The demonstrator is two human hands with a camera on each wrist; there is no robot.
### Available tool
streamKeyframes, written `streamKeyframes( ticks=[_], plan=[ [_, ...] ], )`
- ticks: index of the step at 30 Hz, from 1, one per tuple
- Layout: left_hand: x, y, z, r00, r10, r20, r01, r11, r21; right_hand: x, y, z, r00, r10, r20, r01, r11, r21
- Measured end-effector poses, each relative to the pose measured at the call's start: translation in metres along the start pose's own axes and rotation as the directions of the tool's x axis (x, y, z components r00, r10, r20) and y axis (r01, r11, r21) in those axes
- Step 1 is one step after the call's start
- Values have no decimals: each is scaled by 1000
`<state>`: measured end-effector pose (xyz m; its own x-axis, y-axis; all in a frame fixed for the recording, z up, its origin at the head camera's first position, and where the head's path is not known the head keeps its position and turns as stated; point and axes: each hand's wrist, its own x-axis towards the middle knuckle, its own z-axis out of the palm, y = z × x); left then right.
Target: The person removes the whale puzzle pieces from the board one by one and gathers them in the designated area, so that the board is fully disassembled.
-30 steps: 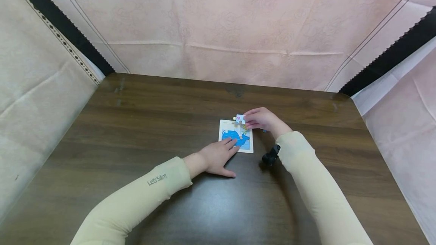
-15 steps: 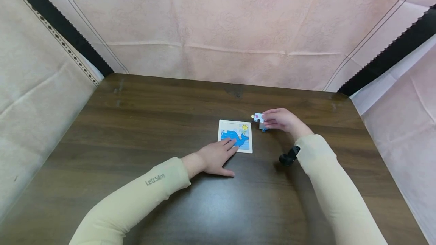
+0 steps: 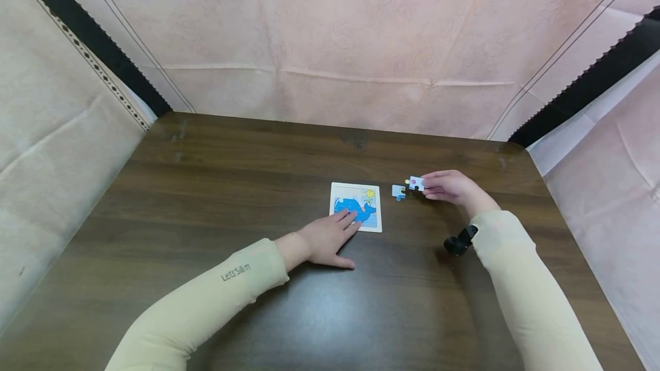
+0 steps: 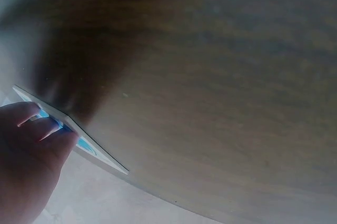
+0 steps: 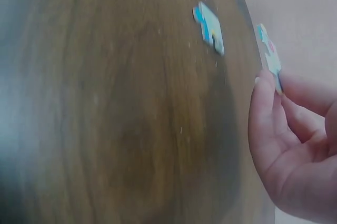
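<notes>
A small framed jigsaw puzzle (image 3: 354, 192) with a blue whale and a yellow sun lies mid-table. My left hand (image 3: 327, 239) rests on its lower left part with the fingers spread straight, covering some of the picture. In the left wrist view those fingers (image 4: 50, 129) lie over the white-edged board. To the right of the board, my right hand (image 3: 454, 189) pinches a light blue puzzle piece (image 3: 416, 183) by its right edge; the right wrist view has this piece (image 5: 271, 56) raised between thumb and fingers. A second puzzle piece (image 3: 398, 191) lies on the table between board and right hand.
The brown wooden table (image 3: 247, 153) runs back to a pale pink cloth (image 3: 361, 44) hanging behind it. Pale cloth also hangs at both sides. A black wrist camera (image 3: 460, 240) is strapped below the right hand.
My right hand has moved right with its puzzle piece, from over the board's upper edge to beyond the loose piece. The left hand stays put on the board.
</notes>
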<state>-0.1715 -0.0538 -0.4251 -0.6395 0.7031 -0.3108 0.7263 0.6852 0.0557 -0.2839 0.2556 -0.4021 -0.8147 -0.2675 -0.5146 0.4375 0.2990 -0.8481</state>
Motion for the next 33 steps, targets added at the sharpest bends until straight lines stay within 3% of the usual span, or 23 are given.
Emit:
streamKeyframes(
  ticks=[11,22,33],
  plan=[
    [1,0,-2,1000,-5,7,5,1000,1,-1,11,-13,999,44,-15,-45,997,-70],
    [3,0,0,1000,-7,4,7,1000,7,2,14,-12,999,36,-36,-41,987,-157],
    [3,1,-2,1000,-9,1,9,1000,-2,0,7,-5,999,16,-47,-23,988,-152]
  ],
)
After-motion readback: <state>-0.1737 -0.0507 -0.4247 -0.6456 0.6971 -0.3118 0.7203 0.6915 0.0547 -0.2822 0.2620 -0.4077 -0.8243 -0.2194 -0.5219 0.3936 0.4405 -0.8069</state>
